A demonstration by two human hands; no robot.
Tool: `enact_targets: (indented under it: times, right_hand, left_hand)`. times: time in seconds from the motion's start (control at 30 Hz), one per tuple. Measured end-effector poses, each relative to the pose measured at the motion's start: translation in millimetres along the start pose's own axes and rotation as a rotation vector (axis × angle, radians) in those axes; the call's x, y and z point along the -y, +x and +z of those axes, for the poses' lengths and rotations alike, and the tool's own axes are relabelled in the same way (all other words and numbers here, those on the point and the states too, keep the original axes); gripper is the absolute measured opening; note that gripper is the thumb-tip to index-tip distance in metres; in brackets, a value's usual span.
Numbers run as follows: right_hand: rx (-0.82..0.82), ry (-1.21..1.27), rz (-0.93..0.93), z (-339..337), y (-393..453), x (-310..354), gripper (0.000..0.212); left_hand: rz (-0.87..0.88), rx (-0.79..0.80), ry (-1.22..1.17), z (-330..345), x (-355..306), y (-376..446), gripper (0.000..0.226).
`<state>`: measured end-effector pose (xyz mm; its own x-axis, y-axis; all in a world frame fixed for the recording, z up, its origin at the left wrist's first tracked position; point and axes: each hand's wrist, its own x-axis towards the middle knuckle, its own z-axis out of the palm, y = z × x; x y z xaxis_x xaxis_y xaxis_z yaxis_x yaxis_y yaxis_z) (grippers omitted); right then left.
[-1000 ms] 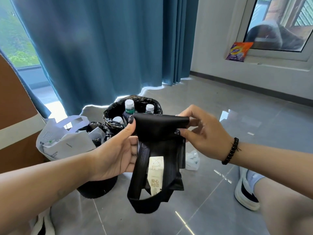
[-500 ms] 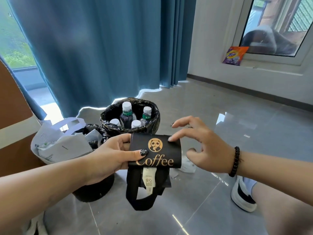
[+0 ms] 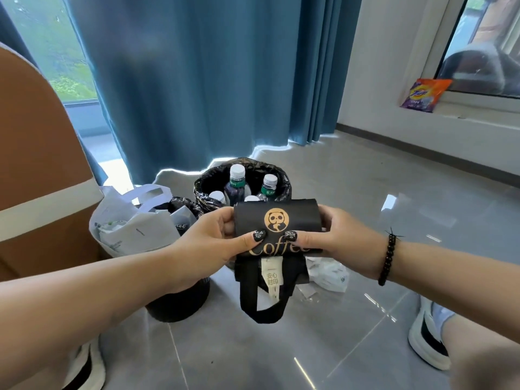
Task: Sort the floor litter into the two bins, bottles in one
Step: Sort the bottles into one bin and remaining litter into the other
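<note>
I hold a folded black coffee bag (image 3: 277,218) with a gold panda logo at chest height. My left hand (image 3: 216,243) grips its left edge, thumb on the front. My right hand (image 3: 334,237) grips its right edge the same way. The bag's handles and a white paper tag (image 3: 272,277) hang below. Behind it stands a black-lined bin (image 3: 284,178) with several capped bottles (image 3: 237,181) upright inside. To its left a second black bin (image 3: 180,302) holds white paper bags (image 3: 132,223). A crumpled white plastic bag (image 3: 330,274) lies on the floor under my right hand.
A brown cardboard box (image 3: 36,175) stands at the left. Blue curtains (image 3: 202,80) hang behind the bins. An orange detergent pouch (image 3: 425,94) sits on the window sill at the right. My shoes (image 3: 430,339) are on the grey tiled floor.
The bag was folded over so its logo faces me. My right hand let go for a moment, then came back and took hold of the bag's right edge. The view tilted slightly down.
</note>
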<state>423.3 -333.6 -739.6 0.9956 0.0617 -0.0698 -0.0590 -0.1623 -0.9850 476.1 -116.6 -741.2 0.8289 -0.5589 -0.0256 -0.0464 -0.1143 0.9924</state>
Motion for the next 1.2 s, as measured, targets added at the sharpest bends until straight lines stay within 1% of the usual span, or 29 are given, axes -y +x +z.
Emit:
enact_targets:
  times: [0.13, 0.23, 0.3, 0.33, 0.4, 0.43, 0.5, 0.57, 0.63, 0.7, 0.77, 0.8, 0.87, 0.93, 1.0, 1.07, 1.1, 1.13, 1.2]
  right_hand:
    - [-0.021, 0.107, 0.058, 15.3, 2.9, -4.5, 0.03]
    - [-0.013, 0.126, 0.124, 21.6, 8.4, -4.3, 0.035]
    - [-0.007, 0.12, 0.12, 24.2, 11.6, -3.3, 0.036]
    - [-0.014, 0.112, 0.115, 24.2, 12.2, -3.3, 0.036]
    - [-0.055, 0.074, 0.107, 23.7, 13.9, -4.8, 0.036]
    - [-0.091, 0.032, 0.099, 22.3, 14.3, -6.3, 0.036]
    - [-0.193, -0.055, 0.086, 20.9, 18.0, -8.7, 0.045]
    - [-0.286, -0.037, 0.089, 23.5, 30.0, -8.6, 0.057]
    - [-0.308, -0.036, 0.048, 31.3, 47.7, -1.1, 0.061]
    - [-0.302, -0.213, -0.081, 42.5, 68.3, 12.3, 0.062]
    - [-0.326, -0.438, -0.22, 56.3, 91.9, 30.0, 0.07]
    - [-0.349, -0.505, -0.277, 65.6, 105.9, 39.2, 0.075]
    - [-0.385, -0.544, -0.372, 85.5, 132.8, 55.2, 0.081]
    - [-0.367, -0.621, -0.427, 106.2, 158.1, 59.8, 0.085]
    - [-0.286, -0.819, -0.417, 123.8, 174.8, 51.8, 0.086]
    - [-0.188, -0.981, -0.356, 140.0, 187.1, 37.1, 0.08]
    - [-0.139, -1.033, -0.34, 146.5, 191.1, 30.3, 0.072]
    - [-0.091, -1.062, -0.335, 154.0, 195.2, 22.9, 0.059]
    - [-0.001, -1.095, -0.305, 167.4, 201.2, 13.6, 0.035]
  left_hand:
    - [-0.004, -0.018, 0.069, -10.0, 3.4, 0.0, 0.034]
    - [-0.035, 0.005, 0.111, -20.9, 8.2, 0.2, 0.027]
    - [-0.032, 0.023, 0.153, -27.9, 12.1, -1.4, 0.022]
    - [-0.021, 0.006, 0.177, -32.0, 13.2, -2.7, 0.019]
    - [0.03, -0.114, 0.243, -47.5, 15.2, -5.3, 0.018]
    - [0.087, -0.19, 0.311, -58.8, 16.4, -6.9, 0.021]
    - [0.192, -0.308, 0.473, -83.2, 18.2, -12.2, 0.03]
    - [0.2, -0.386, 0.575, -106.7, 24.7, -23.1, 0.037]
    - [0.188, -0.412, 0.695, -125.6, 37.2, -34.4, 0.041]
    - [0.215, -0.403, 0.85, -140.0, 51.9, -40.5, 0.046]
    - [0.233, -0.391, 0.971, -147.4, 63.2, -42.1, 0.049]
    - [0.247, -0.385, 1.027, -150.4, 68.8, -41.2, 0.049]
    - [0.262, -0.385, 1.12, -152.0, 75.4, -38.0, 0.051]
    - [0.254, -0.396, 1.167, -154.0, 80.4, -36.0, 0.05]
    - [0.236, -0.394, 1.2, -155.2, 82.9, -34.4, 0.05]
    - [0.201, -0.355, 1.252, -157.1, 87.1, -32.8, 0.059]
    - [0.194, -0.326, 1.278, -157.3, 89.9, -32.0, 0.061]
    - [0.185, -0.294, 1.3, -158.0, 94.4, -31.3, 0.059]
    - [0.203, -0.242, 1.338, -157.9, 101.8, -29.7, 0.051]
